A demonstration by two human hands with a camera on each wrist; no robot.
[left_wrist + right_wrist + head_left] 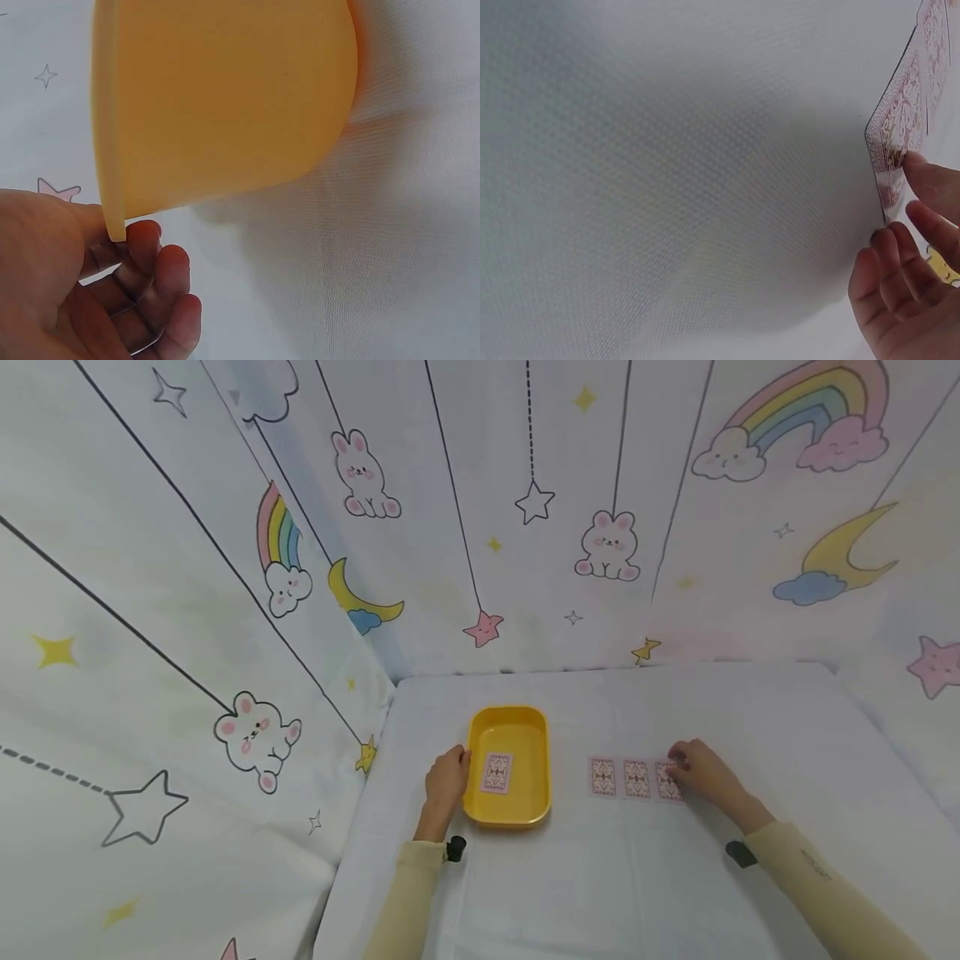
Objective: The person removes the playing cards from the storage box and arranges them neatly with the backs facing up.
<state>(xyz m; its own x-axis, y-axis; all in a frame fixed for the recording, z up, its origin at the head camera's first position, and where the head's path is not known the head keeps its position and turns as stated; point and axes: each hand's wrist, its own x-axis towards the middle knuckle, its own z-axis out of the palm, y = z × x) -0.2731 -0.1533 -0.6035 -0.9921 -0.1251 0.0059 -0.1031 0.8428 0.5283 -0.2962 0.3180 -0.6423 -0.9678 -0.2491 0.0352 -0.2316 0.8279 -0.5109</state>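
Note:
My left hand holds the left side of a yellow plastic tray; in the left wrist view, its thumb and fingers pinch the tray's rim. One playing card with a red patterned back lies inside the tray. To the right, three similar cards form a row on the white cloth: the left card, the middle card and the right playing card. My right hand grips that right card, thumb on its patterned back and fingertips at its edge. Part of the card is hidden under the hand.
A white cloth covers the table. White fabric walls printed with rabbits, stars, moons and rainbows rise at the back and left. A dark strap piece sits at the left wrist and another at the right.

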